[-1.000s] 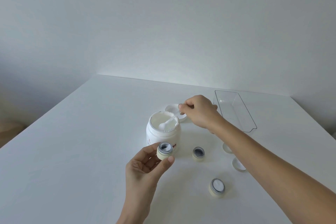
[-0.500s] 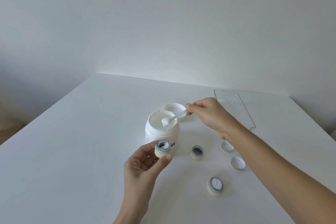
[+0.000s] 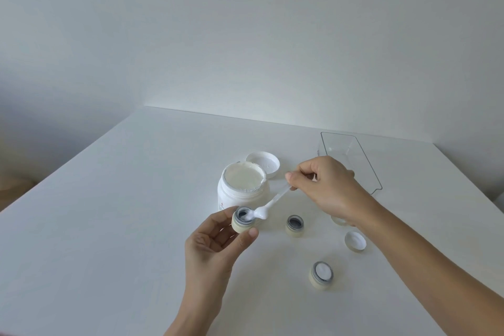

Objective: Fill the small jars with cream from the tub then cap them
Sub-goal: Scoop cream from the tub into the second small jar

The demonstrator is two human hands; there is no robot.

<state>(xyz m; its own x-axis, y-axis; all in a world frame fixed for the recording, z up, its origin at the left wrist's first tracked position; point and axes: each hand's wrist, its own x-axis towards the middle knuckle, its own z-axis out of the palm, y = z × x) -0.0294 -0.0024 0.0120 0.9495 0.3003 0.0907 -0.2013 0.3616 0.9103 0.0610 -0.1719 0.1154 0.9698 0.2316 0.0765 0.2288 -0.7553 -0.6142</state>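
Tipping thick, clingy cream off a small white plastic spoon (image 3: 268, 206) pinched in the right hand (image 3: 327, 188), the left hand (image 3: 215, 243) is gripping the light cream-coloured small jar (image 3: 242, 222) by its sides.

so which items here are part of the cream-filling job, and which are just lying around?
In the job: white cream tub; small cream-coloured jar held by left hand; white plastic spatula in right hand; two other jars; loose white cap.
Lying about: clear plastic tray.

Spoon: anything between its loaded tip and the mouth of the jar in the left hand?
Nothing visible. The spoon, pinched by the right hand, has its cream-covered tip right at the rim of the open jar held by the left hand. No cap on it.
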